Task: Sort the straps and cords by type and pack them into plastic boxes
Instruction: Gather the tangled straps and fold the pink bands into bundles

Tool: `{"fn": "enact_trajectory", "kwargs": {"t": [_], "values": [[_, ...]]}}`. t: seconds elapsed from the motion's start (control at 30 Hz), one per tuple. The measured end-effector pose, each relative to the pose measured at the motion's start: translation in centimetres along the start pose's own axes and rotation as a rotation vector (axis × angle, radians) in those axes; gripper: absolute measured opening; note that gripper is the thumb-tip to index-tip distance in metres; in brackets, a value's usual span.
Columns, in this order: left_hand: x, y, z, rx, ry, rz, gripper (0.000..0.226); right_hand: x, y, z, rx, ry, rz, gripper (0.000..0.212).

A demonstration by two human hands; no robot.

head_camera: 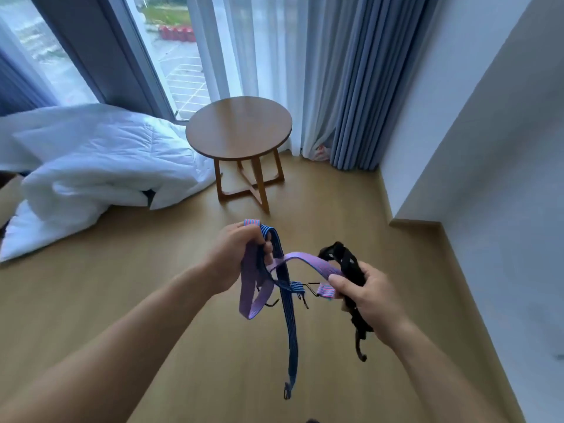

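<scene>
A person stood over a wooden floor (152,294) with both bare forearms reaching forward and a tangle of straps held between the hands at about waist height. The left hand (236,259) was curled tight round the gathered loops of a purple strap (308,258) and the upper end of a dark blue striped strap (290,328). The blue strap hung straight down from that grip, clear of the floor, and ended in a small dark hook (287,393). One purple loop drooped below the left wrist, while the rest of the band arched across to the right hand (366,297). There the thumb pinned the purple strap's striped end against a bunched black cord (351,267), which the fingers clasped; the cord stuck out above the fist and trailed below it to a hook (362,357). Thin wire hooks (314,287) dangled in the gap between the two hands, though which strap each belonged to could not be told.

Beyond the hands, a round wooden table (238,126) stood on crossed legs near the window. To its left lay a crumpled white duvet (100,166), one corner spilling onto the floor. Behind the table hung a sheer white curtain (259,47) and, to its right, a pleated grey-blue curtain (366,87) that reached the floor beside a white wall (488,148). Through the window (180,65) a paved lot with painted lines was visible.
</scene>
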State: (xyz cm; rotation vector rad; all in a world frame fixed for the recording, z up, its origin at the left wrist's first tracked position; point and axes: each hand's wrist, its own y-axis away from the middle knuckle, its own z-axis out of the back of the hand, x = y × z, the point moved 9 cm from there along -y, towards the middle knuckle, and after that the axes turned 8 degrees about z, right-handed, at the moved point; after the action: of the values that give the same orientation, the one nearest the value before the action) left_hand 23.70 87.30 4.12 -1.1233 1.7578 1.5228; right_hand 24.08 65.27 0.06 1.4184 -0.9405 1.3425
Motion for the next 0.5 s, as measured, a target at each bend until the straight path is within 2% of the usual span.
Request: {"fn": "enact_trajectory", "kwargs": {"t": [0.13,0.27,0.4,0.5], "values": [[-3.8,1.7,-2.7,0.08,-0.199,-0.04,0.015,0.1,1.9,0.0,0.042,0.183,-0.123,0.016],[-8.1,3.4,-4.6,0.141,-0.313,-0.155,0.01,0.4,4.0,0.8,-0.078,0.22,-0.227,0.02],[-9.9,5.1,-6.3,0.299,-0.407,-0.175,0.014,5.8,3.8,1.0,-0.282,0.184,-0.035,0.023],[-11.4,6.1,-7.2,0.33,-0.437,-0.224,0.015,9.3,3.4,-0.7,-0.292,0.104,0.067,0.021]]}}
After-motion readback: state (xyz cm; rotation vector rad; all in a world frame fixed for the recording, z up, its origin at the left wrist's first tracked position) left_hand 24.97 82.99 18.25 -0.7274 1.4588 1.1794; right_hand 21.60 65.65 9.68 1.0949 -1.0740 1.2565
